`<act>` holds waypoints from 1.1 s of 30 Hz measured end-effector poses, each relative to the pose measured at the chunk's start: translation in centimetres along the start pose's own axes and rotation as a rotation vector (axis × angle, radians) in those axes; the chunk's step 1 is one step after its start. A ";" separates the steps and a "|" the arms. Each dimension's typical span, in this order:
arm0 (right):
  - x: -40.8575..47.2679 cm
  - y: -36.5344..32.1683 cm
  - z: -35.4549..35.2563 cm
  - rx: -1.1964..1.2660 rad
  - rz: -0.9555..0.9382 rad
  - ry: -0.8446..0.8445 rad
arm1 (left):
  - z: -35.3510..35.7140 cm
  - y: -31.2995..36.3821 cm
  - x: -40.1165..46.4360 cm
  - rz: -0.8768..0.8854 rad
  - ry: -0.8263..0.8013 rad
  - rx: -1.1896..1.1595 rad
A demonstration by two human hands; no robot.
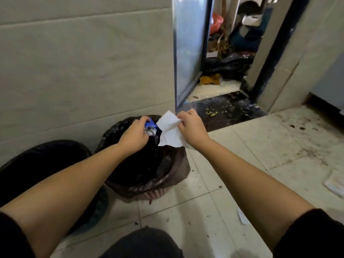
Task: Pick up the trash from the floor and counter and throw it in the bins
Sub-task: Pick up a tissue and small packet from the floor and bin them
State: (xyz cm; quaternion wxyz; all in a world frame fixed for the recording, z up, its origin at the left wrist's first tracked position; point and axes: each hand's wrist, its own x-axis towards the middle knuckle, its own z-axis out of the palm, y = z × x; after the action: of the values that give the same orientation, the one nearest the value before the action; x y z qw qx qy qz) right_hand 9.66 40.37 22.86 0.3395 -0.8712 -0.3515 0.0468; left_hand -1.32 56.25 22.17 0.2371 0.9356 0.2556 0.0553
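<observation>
A woven bin (149, 192) lined with a dark plastic bag stands against the wall. Over its opening my left hand (135, 135) is shut on a crumpled clear plastic bottle with a blue cap (150, 127). Right beside it, above the bin's right rim, my right hand (191, 127) pinches a white sheet of paper (170, 133) that hangs down from the fingers. A second bin (46, 159) with a black bag sits to the left, partly hidden behind my left arm.
White paper scraps lie on the dirty tiled floor at the right (335, 185) and near my right forearm (242, 216). An open glass door (188, 53) leads to a cluttered room with black bags (227, 67). My knee (145, 243) is at the bottom.
</observation>
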 end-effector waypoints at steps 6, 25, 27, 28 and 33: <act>2.5 -1.7 10.9 -0.127 0.114 -0.359 | 3.6 -7.9 0.8 -0.062 -0.229 0.249; 4.9 -0.2 8.8 0.072 0.296 -0.669 | 6.2 -3.7 5.8 -0.114 -0.614 0.372; 4.7 0.1 4.8 0.216 0.278 -0.501 | 4.5 -0.1 6.2 -0.074 -0.425 0.340; 4.5 0.5 2.8 0.254 0.275 -0.408 | 3.9 1.8 6.1 -0.044 -0.342 0.321; 0.5 7.0 -6.9 0.179 0.240 -0.074 | 4.6 12.2 4.3 0.160 -0.075 0.256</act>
State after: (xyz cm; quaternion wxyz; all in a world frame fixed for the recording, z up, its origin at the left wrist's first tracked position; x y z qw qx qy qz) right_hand 16.25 33.21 23.85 0.3948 -0.8708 -0.2516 0.1501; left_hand 8.99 47.28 23.84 0.1199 0.9770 0.1764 0.0058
